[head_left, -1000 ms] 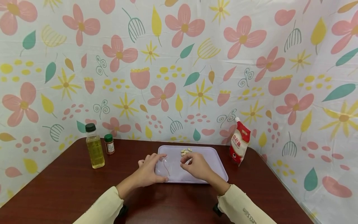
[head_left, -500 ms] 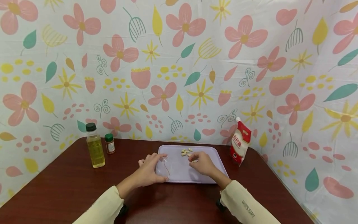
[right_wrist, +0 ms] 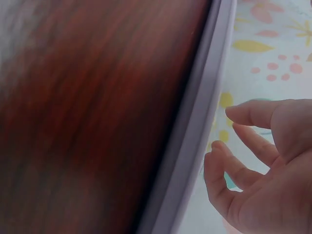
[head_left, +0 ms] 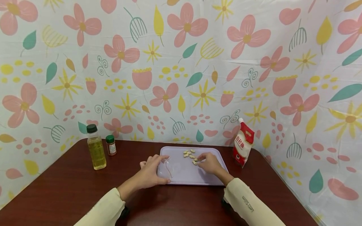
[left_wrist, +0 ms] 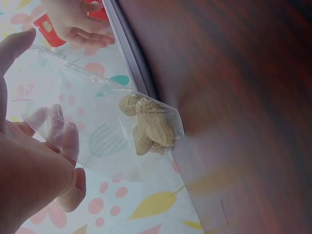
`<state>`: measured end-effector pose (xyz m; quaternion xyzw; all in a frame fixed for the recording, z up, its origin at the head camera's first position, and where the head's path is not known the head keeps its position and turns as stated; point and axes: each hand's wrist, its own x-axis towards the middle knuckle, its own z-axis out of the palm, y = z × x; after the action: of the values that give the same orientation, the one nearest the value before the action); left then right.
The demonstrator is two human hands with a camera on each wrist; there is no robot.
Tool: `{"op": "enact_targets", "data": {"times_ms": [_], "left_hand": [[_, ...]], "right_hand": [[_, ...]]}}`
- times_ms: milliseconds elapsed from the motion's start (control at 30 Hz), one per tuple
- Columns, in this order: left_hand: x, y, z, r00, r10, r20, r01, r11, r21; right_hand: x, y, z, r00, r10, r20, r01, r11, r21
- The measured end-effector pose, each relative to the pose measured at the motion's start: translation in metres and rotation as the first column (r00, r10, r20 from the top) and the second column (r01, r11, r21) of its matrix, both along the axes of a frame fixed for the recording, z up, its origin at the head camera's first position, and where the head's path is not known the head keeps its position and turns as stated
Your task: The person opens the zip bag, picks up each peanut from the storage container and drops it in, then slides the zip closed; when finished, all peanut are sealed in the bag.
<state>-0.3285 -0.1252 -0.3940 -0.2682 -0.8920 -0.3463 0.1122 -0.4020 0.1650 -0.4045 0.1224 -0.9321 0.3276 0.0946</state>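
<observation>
Prob. bagging step: L hand (head_left: 150, 172), fingers wide, holds clear bag (head_left: 163, 168) at L edge of tray (head_left: 186, 179); R hand (head_left: 209, 164) narrow, pinch unclear, by loose peanuts (head_left: 185, 155) twd far edge; next likely needs 1 gripped.

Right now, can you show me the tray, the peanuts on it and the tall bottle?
Tray (head_left: 186, 173), head view: bare part near the front edge.
Peanuts (head_left: 185, 155), head view: one shell in the back bunch.
Tall bottle (head_left: 97, 153), head view: its yellow body.
</observation>
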Motion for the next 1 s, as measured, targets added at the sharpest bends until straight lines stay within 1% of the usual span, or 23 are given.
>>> {"op": "enact_targets", "data": {"times_ms": [133,333,467,600,767,900,1000], "left_hand": [[0.0,0.0,0.0,1.0,-0.001,0.003,0.001,1.0,0.004],[0.0,-0.001,0.0,1.0,-0.006,0.009,0.005,1.0,0.004],[-0.001,-0.001,0.0,1.0,-0.008,0.004,0.008,1.0,-0.003],[-0.001,-0.001,-0.001,1.0,-0.013,0.007,0.013,1.0,-0.002],[-0.001,-0.001,-0.001,1.0,-0.014,0.009,0.014,1.0,-0.002],[-0.001,-0.001,0.0,1.0,-0.01,0.006,0.01,1.0,0.0],[-0.001,-0.002,0.001,1.0,-0.01,0.009,0.01,1.0,0.003]], "right_hand": [[-0.006,0.002,-0.003,0.999,-0.019,0.035,0.019,1.0,0.02],[-0.011,0.003,-0.003,0.999,-0.031,0.031,0.028,0.996,0.086],[-0.015,0.004,-0.002,0.999,-0.021,0.038,0.016,0.992,0.124],[-0.018,0.004,-0.004,0.998,0.01,0.056,-0.019,0.988,0.156],[-0.019,0.004,-0.006,0.997,0.045,0.066,-0.055,0.984,0.169],[-0.019,0.003,-0.005,0.996,0.048,0.071,-0.06,0.984,0.166],[-0.02,0.003,-0.005,0.995,0.034,0.091,-0.05,0.983,0.175]]}}
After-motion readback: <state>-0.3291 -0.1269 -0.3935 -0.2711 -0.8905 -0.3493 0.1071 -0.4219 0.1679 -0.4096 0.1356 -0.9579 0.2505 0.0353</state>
